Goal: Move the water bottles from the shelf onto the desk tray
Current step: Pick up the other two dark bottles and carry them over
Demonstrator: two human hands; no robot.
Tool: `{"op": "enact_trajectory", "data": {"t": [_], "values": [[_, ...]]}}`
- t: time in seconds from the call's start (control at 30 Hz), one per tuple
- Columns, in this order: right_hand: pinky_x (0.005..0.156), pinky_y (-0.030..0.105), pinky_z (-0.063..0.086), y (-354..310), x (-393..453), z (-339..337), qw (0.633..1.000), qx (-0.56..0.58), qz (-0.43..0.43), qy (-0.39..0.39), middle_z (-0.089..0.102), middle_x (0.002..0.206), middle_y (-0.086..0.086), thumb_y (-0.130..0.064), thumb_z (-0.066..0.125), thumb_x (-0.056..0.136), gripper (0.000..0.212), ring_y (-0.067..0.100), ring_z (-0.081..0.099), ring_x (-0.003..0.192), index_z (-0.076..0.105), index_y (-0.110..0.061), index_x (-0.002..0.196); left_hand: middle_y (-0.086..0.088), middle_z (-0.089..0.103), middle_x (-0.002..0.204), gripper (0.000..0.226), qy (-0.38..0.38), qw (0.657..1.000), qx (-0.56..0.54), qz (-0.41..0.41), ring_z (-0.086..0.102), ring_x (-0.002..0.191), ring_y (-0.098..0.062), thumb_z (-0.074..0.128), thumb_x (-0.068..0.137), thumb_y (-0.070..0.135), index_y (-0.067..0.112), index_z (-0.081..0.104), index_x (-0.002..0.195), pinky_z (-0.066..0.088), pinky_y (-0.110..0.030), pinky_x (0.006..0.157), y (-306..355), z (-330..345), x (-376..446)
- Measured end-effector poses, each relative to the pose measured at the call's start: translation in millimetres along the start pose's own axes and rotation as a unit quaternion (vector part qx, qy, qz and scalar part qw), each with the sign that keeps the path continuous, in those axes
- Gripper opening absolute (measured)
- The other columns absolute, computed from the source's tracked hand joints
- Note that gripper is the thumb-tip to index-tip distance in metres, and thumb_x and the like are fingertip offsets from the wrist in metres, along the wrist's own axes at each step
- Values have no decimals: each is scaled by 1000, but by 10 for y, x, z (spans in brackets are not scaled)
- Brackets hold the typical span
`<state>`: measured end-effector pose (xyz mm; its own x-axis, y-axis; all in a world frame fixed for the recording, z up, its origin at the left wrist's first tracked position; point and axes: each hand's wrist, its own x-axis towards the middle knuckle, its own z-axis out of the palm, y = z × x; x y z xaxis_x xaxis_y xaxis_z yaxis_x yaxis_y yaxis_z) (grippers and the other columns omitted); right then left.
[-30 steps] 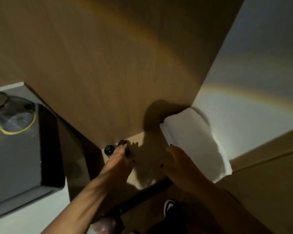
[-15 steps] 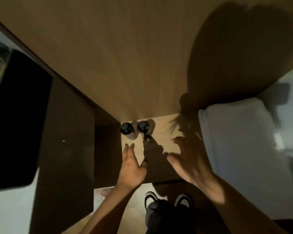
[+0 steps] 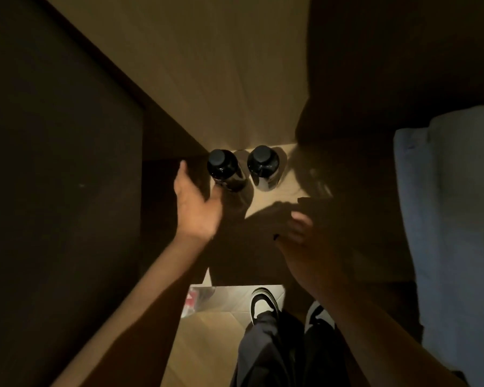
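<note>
At the shelf's (image 3: 266,202) back edge, two black-capped water bottles (image 3: 225,170) stand side by side, left hand (image 3: 197,210) open beside the left one, right hand (image 3: 305,236) open, empty: wrap each body low, lift straight up.

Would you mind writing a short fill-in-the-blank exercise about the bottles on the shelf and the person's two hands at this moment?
1. The number of water bottles standing on the shelf is ____.
2. Both bottles, the left bottle and the right bottle, have caps coloured ____.
3. The hand nearest the left bottle is the ____ hand.
4. The left hand and the right hand are both ____, holding nothing.

Missing words: two; black; left; open
</note>
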<state>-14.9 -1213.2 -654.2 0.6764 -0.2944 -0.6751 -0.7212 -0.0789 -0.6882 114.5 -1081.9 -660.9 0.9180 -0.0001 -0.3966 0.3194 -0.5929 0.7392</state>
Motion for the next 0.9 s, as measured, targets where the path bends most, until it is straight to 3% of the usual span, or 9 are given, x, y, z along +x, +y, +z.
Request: {"op": "enact_trajectory", "data": {"t": [0.13,0.3,0.4,0.53,0.57,0.63,0.67,0.77,0.9], "values": [[101,29,38,26,209,62,1000,23,-1,13,45,142,9,-10,60,89,58,22,45,130,35,-12,142,-1,17,158,75,7,1000,-16,19,25,143,-20,57,91,12,24,14,151,25,-42,117,20,16,301],[66,6,36,61,268,120,998,50,18,13,51,134,0,-12,61,88,53,3,53,95,40,-18,136,-3,22,156,73,-60,995,55,49,26,142,-21,58,91,24,21,15,150,23,-34,115,61,163,348],[55,4,36,45,289,141,999,29,26,11,50,135,2,-15,61,88,52,4,48,94,41,-19,135,-5,40,146,56,-45,998,32,35,39,134,-21,56,93,25,18,31,142,35,-31,107,72,178,406],[71,13,37,-71,298,84,998,-58,-35,11,47,133,2,-18,57,91,44,8,42,103,42,-17,133,-10,54,132,41,-4,997,71,40,55,120,-25,49,96,24,15,36,134,48,-31,92,58,64,426],[84,13,38,-107,274,67,995,-79,-55,3,46,131,5,-16,54,93,42,12,42,110,43,-13,133,-11,56,129,41,12,996,80,39,58,115,-25,47,97,25,14,35,134,52,-30,83,66,12,389],[110,32,31,-144,215,38,989,-96,-107,16,46,133,20,-11,52,94,45,29,41,128,38,-2,137,-12,59,122,42,34,993,106,38,63,105,-25,46,98,28,12,34,135,51,-25,68,86,-94,290],[113,37,29,-167,201,34,988,-86,-125,39,49,129,26,-11,55,93,51,33,42,129,35,2,138,-12,60,120,42,41,991,120,41,64,102,-25,46,98,30,12,35,134,51,-26,68,118,-146,234],[109,11,16,-288,209,105,992,-67,-99,47,60,110,12,-12,64,87,66,22,47,122,29,1,141,-11,62,117,40,71,987,140,40,62,98,-24,47,97,34,13,39,131,48,-31,75,277,-309,37],[105,33,40,-385,161,255,977,-56,-191,77,43,139,13,-27,74,73,87,24,46,127,27,-7,144,0,62,98,33,128,976,158,80,60,92,-21,50,94,38,17,48,121,49,-35,83,506,-528,-347]]}}
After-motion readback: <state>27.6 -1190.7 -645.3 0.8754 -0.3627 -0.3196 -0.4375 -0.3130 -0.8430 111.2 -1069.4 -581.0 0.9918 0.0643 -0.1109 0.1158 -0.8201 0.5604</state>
